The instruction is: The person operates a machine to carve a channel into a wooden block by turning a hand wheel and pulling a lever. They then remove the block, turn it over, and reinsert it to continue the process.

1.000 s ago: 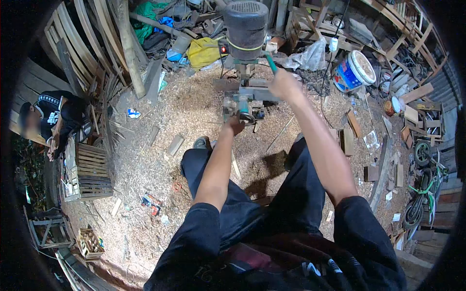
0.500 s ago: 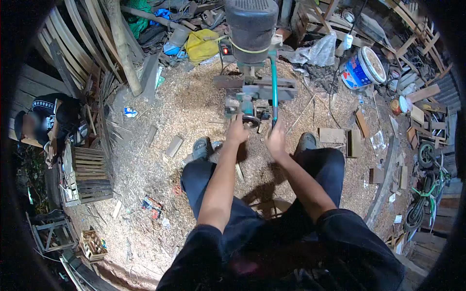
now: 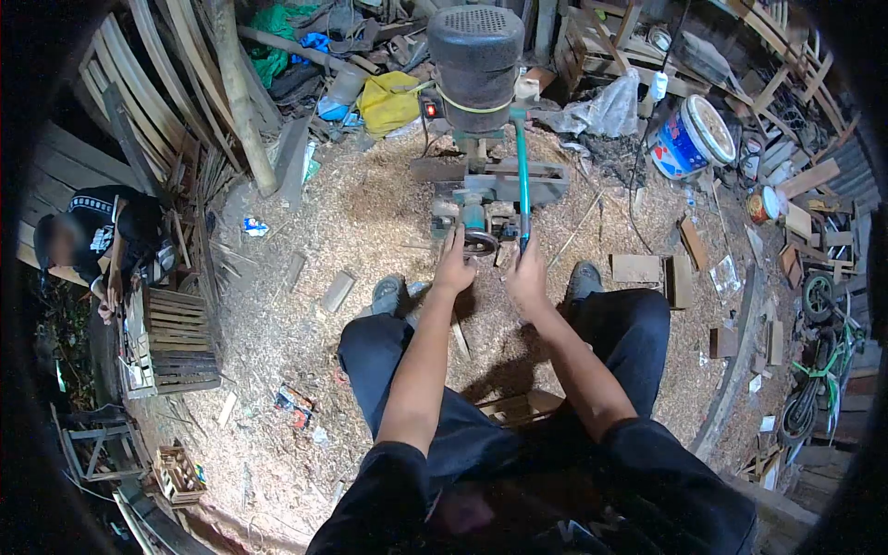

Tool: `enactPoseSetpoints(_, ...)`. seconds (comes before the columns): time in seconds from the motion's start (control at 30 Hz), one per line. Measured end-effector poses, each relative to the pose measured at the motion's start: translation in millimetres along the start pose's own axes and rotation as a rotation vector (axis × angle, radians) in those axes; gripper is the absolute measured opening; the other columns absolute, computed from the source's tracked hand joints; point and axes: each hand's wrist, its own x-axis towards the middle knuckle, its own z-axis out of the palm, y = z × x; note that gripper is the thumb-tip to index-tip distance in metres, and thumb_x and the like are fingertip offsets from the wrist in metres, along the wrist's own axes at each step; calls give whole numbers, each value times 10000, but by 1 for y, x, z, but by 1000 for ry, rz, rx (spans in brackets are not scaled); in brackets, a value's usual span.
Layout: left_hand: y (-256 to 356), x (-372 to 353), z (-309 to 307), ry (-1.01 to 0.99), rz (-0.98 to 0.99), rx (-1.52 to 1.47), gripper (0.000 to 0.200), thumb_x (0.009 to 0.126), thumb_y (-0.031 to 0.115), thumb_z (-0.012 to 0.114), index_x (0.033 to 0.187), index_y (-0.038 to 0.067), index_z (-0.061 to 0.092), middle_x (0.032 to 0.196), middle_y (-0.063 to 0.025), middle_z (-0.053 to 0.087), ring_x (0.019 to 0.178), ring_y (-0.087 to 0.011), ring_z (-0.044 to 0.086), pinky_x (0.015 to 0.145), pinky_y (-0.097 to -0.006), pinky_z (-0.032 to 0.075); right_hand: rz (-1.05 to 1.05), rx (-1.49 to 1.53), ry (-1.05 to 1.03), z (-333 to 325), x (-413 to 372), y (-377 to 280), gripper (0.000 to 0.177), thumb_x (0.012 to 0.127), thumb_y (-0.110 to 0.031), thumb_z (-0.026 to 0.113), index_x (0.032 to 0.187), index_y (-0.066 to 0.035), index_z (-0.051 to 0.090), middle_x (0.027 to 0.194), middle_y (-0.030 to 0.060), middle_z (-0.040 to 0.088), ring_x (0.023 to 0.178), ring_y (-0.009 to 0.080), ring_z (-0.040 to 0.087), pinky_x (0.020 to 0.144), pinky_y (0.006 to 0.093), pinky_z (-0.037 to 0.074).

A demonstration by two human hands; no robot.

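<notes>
A machine with a dark cylindrical motor (image 3: 476, 69) stands at top centre, a red light glowing on its switch (image 3: 430, 109). My left hand (image 3: 453, 270) is at the left side of the black handwheel (image 3: 479, 243), fingers pointing forward; its exact grip is too small to tell. The teal lever (image 3: 524, 176) runs down from the machine's right side, and my right hand (image 3: 527, 277) is closed around its dark lower end. Between the motor and the wheel sits a metal vise or clamp (image 3: 474, 215), with flat metal bars behind it.
Wood shavings (image 3: 305, 342) cover the ground, with wood blocks (image 3: 635, 268) at right. A paint bucket (image 3: 694, 137) stands upper right, a green bicycle (image 3: 819, 361) far right. Another person (image 3: 111, 231) sits at left beside a slatted wooden crate (image 3: 180, 338).
The view has shifted slightly. My left hand sits a little lower against the wheel, and my right hand remains on the lever. The other person's hands have moved slightly.
</notes>
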Motion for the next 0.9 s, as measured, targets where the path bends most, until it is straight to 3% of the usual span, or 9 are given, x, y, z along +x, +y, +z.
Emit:
enactPoseSetpoints(0.17, 0, -4, 6, -9, -76, -7, 779, 838, 129, 598, 1512, 94, 208, 1512, -286, 251, 1393, -443, 264, 1154, -429, 275, -460, -47, 129, -95, 70, -88, 292, 944, -160, 523, 1130, 51, 599, 1171, 339, 540, 1054, 455, 572, 891, 493, 462)
enactPoseSetpoints(0.23, -5, -10, 12, -17, -65, 42, 792, 841, 153, 596, 1511, 50, 187, 1496, -316, 253, 1386, -459, 267, 1148, -429, 289, -23, 140, -193, -161, 114, -172, 325, 964, -251, 536, 854, 29, 659, 835, 236, 632, 819, 332, 650, 747, 446, 486)
enactPoseSetpoints(0.27, 3, -15, 7, -46, -100, 14, 797, 840, 165, 598, 1509, 36, 183, 1492, -322, 255, 1382, -461, 272, 1145, -430, 295, -195, 288, -36, -157, 149, -166, 411, 972, -345, 540, 783, 6, 642, 597, 147, 558, 628, 225, 588, 645, 404, 466)
enactPoseSetpoints(0.37, 11, -25, 2, -103, -187, 29, 743, 841, 181, 600, 1472, -5, 254, 1408, -330, 361, 1282, -453, 397, 1073, -448, 373, -276, 491, 72, -170, 234, -203, 511, 982, -459, 507, 1061, 33, 616, 1011, 87, 651, 864, 138, 593, 761, 310, 506)
enactPoseSetpoints(0.47, -4, -27, 7, -104, -208, 117, 615, 844, 207, 608, 1373, -24, 398, 1218, -318, 527, 1115, -444, 551, 966, -467, 463, -521, 515, 317, -160, 290, -202, 428, 975, -403, 512, 913, 0, 641, 881, 121, 661, 851, 217, 610, 773, 349, 478)
enactPoseSetpoints(0.6, -11, -26, 7, -21, -206, 176, 404, 843, 270, 640, 1123, -20, 609, 963, -281, 661, 943, -440, 633, 876, -482, 497, -472, 292, 110, -144, 283, -144, 559, 962, -407, 556, 1314, 25, 512, 1167, 205, 642, 1082, 259, 611, 933, 346, 468)
enactPoseSetpoints(0.7, -17, -25, 12, 42, -272, 276, 360, 829, 300, 662, 992, -21, 675, 904, -265, 673, 882, -424, 655, 826, -486, 512, -251, 199, -233, -117, 226, -77, 498, 952, -375, 563, 1193, 60, 584, 1053, 171, 682, 976, 265, 639, 896, 362, 483)
enactPoseSetpoints(0.8, -36, -26, 31, 123, -349, 255, 344, 820, 320, 676, 895, -15, 700, 858, -251, 681, 821, -399, 671, 766, -473, 532, -46, 260, -427, -86, 150, 4, 453, 924, -361, 599, 1217, -16, 619, 1230, 227, 620, 1142, 330, 599, 979, 395, 454)
enactPoseSetpoints(0.9, -32, -18, 40, 68, -266, 232, 223, 791, 205, 704, 869, -4, 696, 881, -228, 679, 831, -411, 663, 760, -471, 535, -5, -118, -548, -74, 105, 25, 459, 904, -376, 610, 1165, 1, 643, 1115, 246, 658, 1054, 368, 634, 930, 414, 478)
